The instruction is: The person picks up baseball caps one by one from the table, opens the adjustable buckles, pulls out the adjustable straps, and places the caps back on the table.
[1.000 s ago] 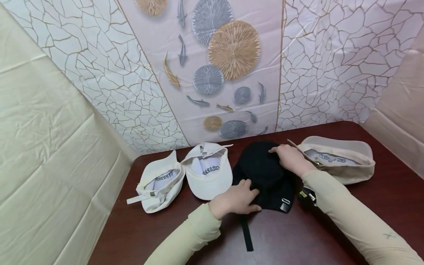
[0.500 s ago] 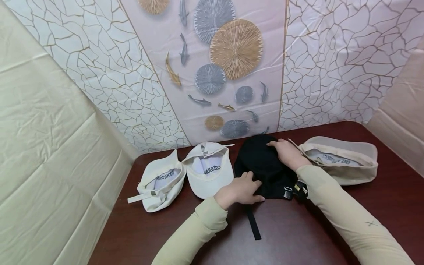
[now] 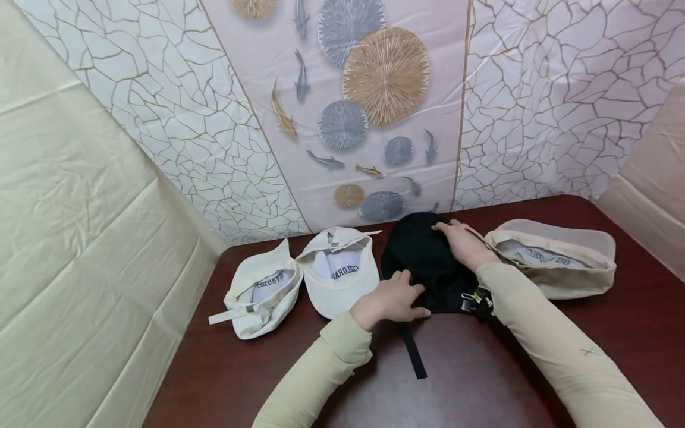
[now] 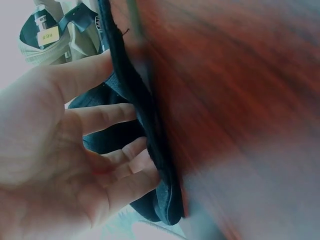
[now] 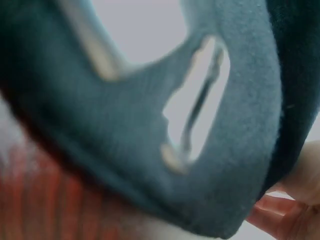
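A black cap (image 3: 420,249) rests on the table at the back, crown up, between my two hands. Its metal buckle (image 3: 468,302) lies at the front right, and a loose black strap (image 3: 414,355) trails toward me. My left hand (image 3: 395,299) presses on its front left, thumb stretched along the near edge. In the left wrist view, spread fingers (image 4: 107,119) touch the cap's dark rim (image 4: 150,130). My right hand (image 3: 467,242) lies along the right side of the crown, fingertips on the cloth. The right wrist view shows the blurred buckle (image 5: 197,100) close up.
Two white caps (image 3: 262,291) (image 3: 342,285) lie upside down on the left, side by side. A beige cap (image 3: 562,261) lies beyond my right wrist, near the table's back right. Patterned cloth (image 3: 342,178) hangs behind the dark red table (image 3: 471,380).
The black cap has slid back toward the patterned cloth, both hands moving with it. Its strap has moved back and slightly right. The other caps keep their places on the table.
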Demonstrator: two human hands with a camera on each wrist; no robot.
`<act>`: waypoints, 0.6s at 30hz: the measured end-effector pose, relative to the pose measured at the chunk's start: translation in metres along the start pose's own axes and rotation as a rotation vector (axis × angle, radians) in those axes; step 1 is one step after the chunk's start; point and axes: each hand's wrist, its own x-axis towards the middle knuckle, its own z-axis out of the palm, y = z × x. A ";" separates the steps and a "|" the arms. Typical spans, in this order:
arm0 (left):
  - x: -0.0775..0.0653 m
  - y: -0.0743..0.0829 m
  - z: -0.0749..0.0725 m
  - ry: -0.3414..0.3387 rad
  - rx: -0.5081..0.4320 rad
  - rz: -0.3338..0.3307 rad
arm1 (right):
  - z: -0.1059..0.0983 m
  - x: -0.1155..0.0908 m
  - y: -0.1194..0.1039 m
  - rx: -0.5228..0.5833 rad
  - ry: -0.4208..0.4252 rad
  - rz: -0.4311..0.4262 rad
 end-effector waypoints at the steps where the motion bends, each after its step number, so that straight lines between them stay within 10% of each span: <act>1: 0.000 0.000 0.000 0.000 0.000 -0.001 | 0.001 0.000 0.000 -0.002 0.003 -0.002; 12: -0.013 0.001 0.002 -0.037 -0.147 0.061 | 0.000 -0.030 0.000 -0.024 -0.010 -0.080; 18: -0.052 -0.005 0.012 0.135 -0.197 0.102 | -0.004 -0.086 -0.016 -0.015 0.082 -0.189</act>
